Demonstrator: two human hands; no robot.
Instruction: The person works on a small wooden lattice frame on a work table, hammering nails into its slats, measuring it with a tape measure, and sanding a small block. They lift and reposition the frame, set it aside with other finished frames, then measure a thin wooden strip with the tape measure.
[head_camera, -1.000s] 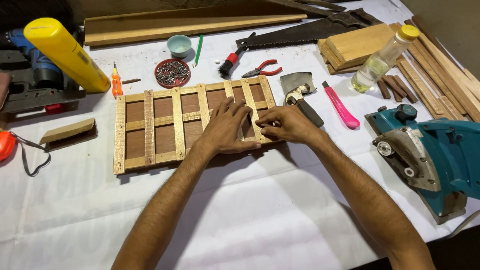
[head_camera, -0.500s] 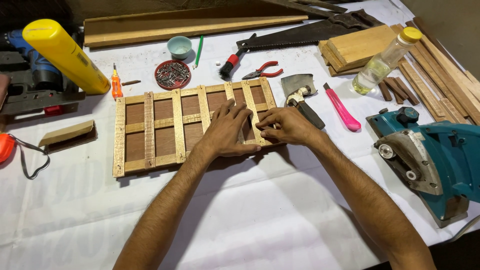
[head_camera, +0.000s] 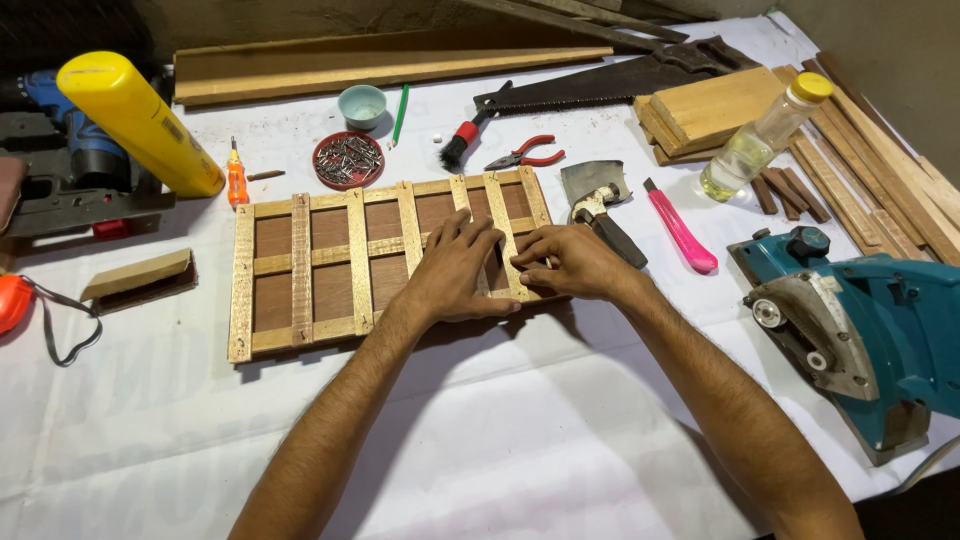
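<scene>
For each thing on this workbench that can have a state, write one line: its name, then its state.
left hand: flat on the wooden grid panel
right hand: fingertips pressing a slat
panel: lying flat
clear bottle: capped, lying tilted
red tin of nails: open
pliers: shut
pink utility knife: blade not showing

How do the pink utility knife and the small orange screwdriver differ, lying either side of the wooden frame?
The pink utility knife is longer and flat-bodied, lying right of the wooden frame beside the hatchet; the orange screwdriver is shorter and rounder, lying off the frame's upper left corner beside the yellow bottle. The knife slants; the screwdriver lies nearly straight up the picture. Both rest untouched on the white cloth.
</scene>
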